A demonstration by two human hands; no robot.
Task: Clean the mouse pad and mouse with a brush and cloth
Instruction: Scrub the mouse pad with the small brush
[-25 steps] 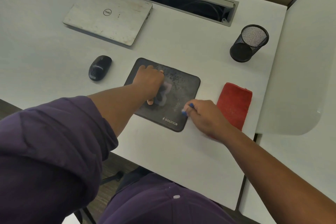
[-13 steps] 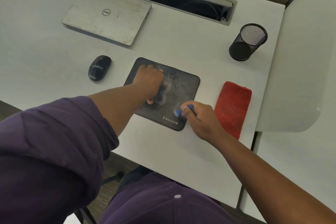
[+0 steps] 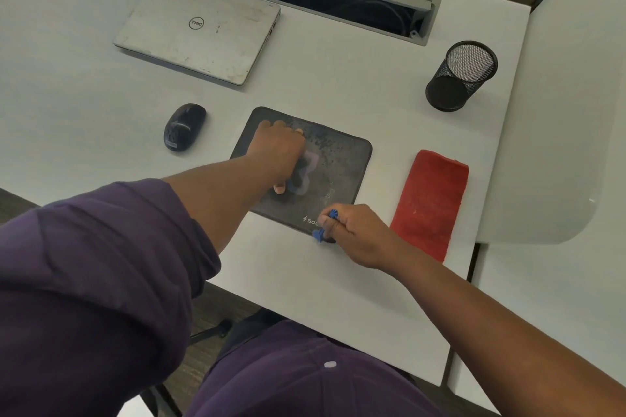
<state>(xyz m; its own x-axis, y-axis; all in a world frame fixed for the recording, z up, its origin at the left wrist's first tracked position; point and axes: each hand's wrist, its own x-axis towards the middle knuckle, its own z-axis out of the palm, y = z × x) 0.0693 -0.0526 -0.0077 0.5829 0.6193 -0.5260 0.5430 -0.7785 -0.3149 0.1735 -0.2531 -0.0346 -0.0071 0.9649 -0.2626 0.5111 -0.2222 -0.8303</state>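
Nearest in, the right hand (image 3: 355, 235) is curled tight around a small blue brush (image 3: 320, 234), the bristle end poking out below the knuckles right at the near edge of the mouse pad (image 3: 342, 166). That brush looks light and stiff, best pinched close to the head for control, as it is here.

Just beyond, the left hand (image 3: 279, 154) sits on the pad's left half, fingers bent and pressing down, thumb tip showing at the near side; it pins the pad and grasps nothing. Good call, I'd say: the pad looks thin, floppy and light, likely to skid or ripple under brushing unless held flat. Pale speckles show on the surface ahead of the left hand, so there seems to be plenty left to sweep.

To the right of the brush hand lies the red cloth (image 3: 430, 203), folded, soft, easy to scoop from any edge, untouched.

Left of the pinning hand, well apart, sits the dark mouse (image 3: 184, 125), smooth, probably slippery; grip its sides.

Farther off, a closed laptop (image 3: 200, 27) and a mesh pen cup (image 3: 460, 76).
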